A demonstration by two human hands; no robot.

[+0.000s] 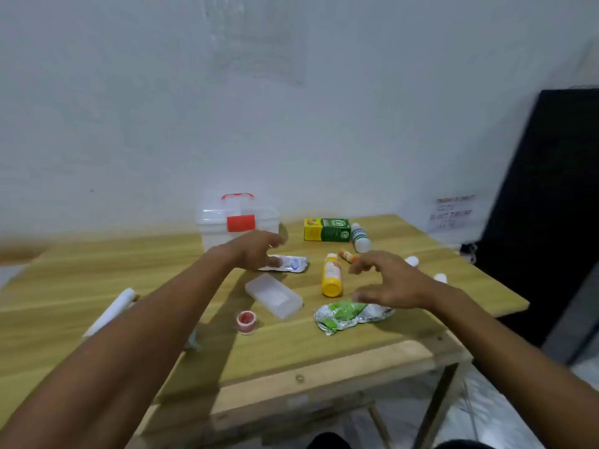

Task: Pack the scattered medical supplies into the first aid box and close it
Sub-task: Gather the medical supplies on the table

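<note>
Right now your left hand point(256, 251) hovers just in front of the box point(238, 222), fingers loosely curved and holding nothing; whether they touch the blister pack point(290, 264) beneath, I cannot tell. Your right hand point(389, 283) hangs spread and empty above the foil packet point(353, 314). The box stands at 12 o'clock on the tabletop point(291, 348), lid down. From the yellow bottle point(332, 280), the green carton point(327, 229) lies at 12, the clear case point(274, 294) at 8.
</note>
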